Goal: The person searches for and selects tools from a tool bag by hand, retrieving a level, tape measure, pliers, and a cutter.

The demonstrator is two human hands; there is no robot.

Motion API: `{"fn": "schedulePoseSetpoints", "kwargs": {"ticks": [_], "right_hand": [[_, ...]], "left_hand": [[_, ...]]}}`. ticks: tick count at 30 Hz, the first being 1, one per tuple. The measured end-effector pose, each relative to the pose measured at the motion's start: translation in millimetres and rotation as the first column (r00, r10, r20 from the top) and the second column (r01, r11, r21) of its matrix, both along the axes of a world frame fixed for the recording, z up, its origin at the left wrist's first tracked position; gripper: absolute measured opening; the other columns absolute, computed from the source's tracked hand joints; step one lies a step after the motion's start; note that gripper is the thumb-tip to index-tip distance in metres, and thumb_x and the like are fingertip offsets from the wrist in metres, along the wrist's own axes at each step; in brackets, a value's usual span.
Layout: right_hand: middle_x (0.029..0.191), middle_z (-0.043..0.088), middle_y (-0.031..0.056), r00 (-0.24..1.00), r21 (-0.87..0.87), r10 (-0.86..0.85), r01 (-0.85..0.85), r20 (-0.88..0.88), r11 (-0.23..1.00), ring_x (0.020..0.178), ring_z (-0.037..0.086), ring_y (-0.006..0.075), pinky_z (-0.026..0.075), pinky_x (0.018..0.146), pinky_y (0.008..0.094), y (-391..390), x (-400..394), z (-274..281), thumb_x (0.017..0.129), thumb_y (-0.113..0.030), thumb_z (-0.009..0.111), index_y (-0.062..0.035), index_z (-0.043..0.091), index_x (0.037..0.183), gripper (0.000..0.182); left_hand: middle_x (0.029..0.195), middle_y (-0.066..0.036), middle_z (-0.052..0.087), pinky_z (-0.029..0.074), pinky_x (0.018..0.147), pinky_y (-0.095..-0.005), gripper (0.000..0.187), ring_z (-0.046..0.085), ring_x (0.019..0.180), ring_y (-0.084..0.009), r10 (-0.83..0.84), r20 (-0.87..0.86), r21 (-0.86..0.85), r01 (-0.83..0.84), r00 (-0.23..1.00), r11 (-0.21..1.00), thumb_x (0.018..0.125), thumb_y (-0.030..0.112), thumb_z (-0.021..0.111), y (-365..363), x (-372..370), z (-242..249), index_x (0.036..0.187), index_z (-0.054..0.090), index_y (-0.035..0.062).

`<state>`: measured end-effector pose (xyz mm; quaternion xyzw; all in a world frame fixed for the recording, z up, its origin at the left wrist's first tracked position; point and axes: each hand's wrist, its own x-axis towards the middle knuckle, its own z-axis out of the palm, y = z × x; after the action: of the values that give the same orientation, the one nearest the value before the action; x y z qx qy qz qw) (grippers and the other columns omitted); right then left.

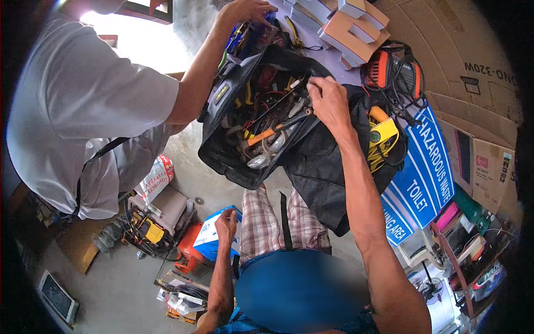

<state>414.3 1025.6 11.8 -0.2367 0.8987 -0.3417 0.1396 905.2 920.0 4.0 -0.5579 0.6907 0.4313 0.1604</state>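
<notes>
tool bag (227, 171): black, gaping, tool-filled | right hand (330, 102): curled at bag, pinch unclear | left hand (226, 224): half-curled, closure unclear

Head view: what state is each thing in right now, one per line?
Black bag: open, contents jumbled.
Orange-handled tool: lying inside the bag.
Orange device: black cord looped over it.
Blue signage: printed side showing.
Right hand: at the bag's rim; grip unclear.
Left hand: away from the bag, half curled.
Co-worker's hand: beyond the bag.

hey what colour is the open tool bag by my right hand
Black; the tool bag shows best in the head view.
</notes>
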Motion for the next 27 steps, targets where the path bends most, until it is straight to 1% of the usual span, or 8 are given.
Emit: {"fn": "schedulePoseSetpoints", "kwargs": {"ticks": [2, 3, 7, 10, 14, 22, 26, 27], "right_hand": [[0.087, 0.066, 0.0226, 0.975, -0.079, -0.07, 0.089, 0.212, 0.993, 0.08, 0.069, 0.0357, 0.053, 0.072, 0.0421, 6.2, 0.6, -5.2, 0.093, -0.019, 0.062, 0.0018, 0.071, 0.104, 0.025], [0.088, 0.068, 0.0199, 0.909, -0.074, -0.099, 0.14, 0.404, 0.987, 0.067, 0.07, 0.0264, 0.054, 0.065, 0.0356, 3.9, -1.1, 18.1, 0.095, -0.02, 0.062, 0.0028, 0.07, 0.109, 0.028], [0.088, 0.07, 0.0129, 0.832, -0.106, -0.195, 0.289, 0.519, 0.951, 0.057, 0.067, 0.0158, 0.052, 0.054, 0.0298, 3.9, -2.2, 22.6, 0.099, -0.021, 0.058, 0.0047, 0.069, 0.106, 0.028], [0.093, 0.07, 0.0121, 0.746, -0.247, -0.18, 0.423, 0.641, 0.872, 0.061, 0.067, 0.0151, 0.052, 0.055, 0.0285, 8.0, -6.6, 18.8, 0.102, -0.019, 0.055, 0.0019, 0.066, 0.113, 0.026], [0.104, 0.069, 0.0147, 0.678, -0.422, -0.053, 0.514, 0.733, 0.747, 0.084, 0.069, 0.0184, 0.055, 0.07, 0.0283, 4.2, -15.2, 30.5, 0.104, -0.016, 0.051, 0.0033, 0.06, 0.12, 0.027], [0.117, 0.067, 0.0186, 0.479, -0.397, 0.104, 0.567, 0.872, 0.721, 0.103, 0.068, 0.0246, 0.053, 0.088, 0.0341, -43.0, -35.8, 20.8, 0.102, -0.04, 0.056, 0.007, 0.059, 0.126, 0.054], [0.121, 0.065, 0.018, 0.506, -0.424, 0.091, 0.595, 0.858, 0.683, 0.108, 0.065, 0.027, 0.05, 0.095, 0.0395, -90.6, -56.8, -0.1, 0.099, -0.047, 0.058, 0.0066, 0.057, 0.13, 0.062], [0.117, 0.066, 0.0132, 0.498, -0.43, 0.112, 0.588, 0.86, 0.685, 0.109, 0.063, 0.0229, 0.049, 0.093, 0.035, -102.0, -64.2, -8.0, 0.098, -0.045, 0.061, 0.0027, 0.059, 0.126, 0.055]], "left_hand": [[0.091, -0.016, 0.075, 0.056, 0.072, -0.0343, 0.029, 0.071, 0.076, -0.0213, -0.019, 0.086, 0.063, 0.013, 0.996, 0.998, 0.092, 0.021, 0.066, 8.5, 15.9, 2.4, 0.108, 0.072, -0.0027], [0.096, -0.018, 0.075, 0.056, 0.076, -0.0359, 0.03, 0.072, 0.082, -0.0245, -0.013, 0.139, 0.1, -0.001, 0.99, 0.995, 0.092, 0.022, 0.066, 14.6, 20.2, 1.2, 0.109, 0.072, -0.002], [0.107, -0.021, 0.073, 0.055, 0.088, -0.0381, 0.034, 0.072, 0.098, -0.0312, -0.101, 0.193, 0.189, 0.064, 0.976, 0.98, 0.09, 0.024, 0.063, 27.2, 46.3, -8.4, 0.114, 0.072, 0.0009], [0.107, -0.021, 0.073, 0.054, 0.088, -0.0389, 0.033, 0.071, 0.099, -0.0328, -0.19, 0.159, 0.144, 0.167, 0.969, 0.975, 0.089, 0.023, 0.063, 30.7, 40.8, -3.8, 0.113, 0.072, 0.0012], [0.107, -0.021, 0.072, 0.054, 0.089, -0.0399, 0.032, 0.07, 0.101, -0.0348, -0.184, 0.118, 0.133, 0.168, 0.976, 0.977, 0.09, 0.022, 0.062, 30.2, 25.0, 13.9, 0.112, 0.072, 0.0019], [0.106, -0.022, 0.071, 0.053, 0.09, -0.0422, 0.03, 0.069, 0.1, -0.0361, -0.255, 0.092, 0.066, 0.25, 0.963, 0.966, 0.091, 0.022, 0.061, 33.7, 14.8, 24.8, 0.112, 0.071, 0.0029], [0.105, -0.022, 0.07, 0.053, 0.088, -0.043, 0.03, 0.068, 0.098, -0.0376, -0.21, 0.052, 0.015, 0.21, 0.976, 0.978, 0.091, 0.022, 0.06, 43.4, 17.6, 31.2, 0.111, 0.071, 0.003], [0.105, -0.023, 0.07, 0.053, 0.089, -0.0429, 0.03, 0.068, 0.098, -0.0382, -0.182, 0.052, 0.0, 0.182, 0.982, 0.983, 0.091, 0.022, 0.06, 47.8, 21.0, 32.5, 0.111, 0.071, 0.0029]]}}
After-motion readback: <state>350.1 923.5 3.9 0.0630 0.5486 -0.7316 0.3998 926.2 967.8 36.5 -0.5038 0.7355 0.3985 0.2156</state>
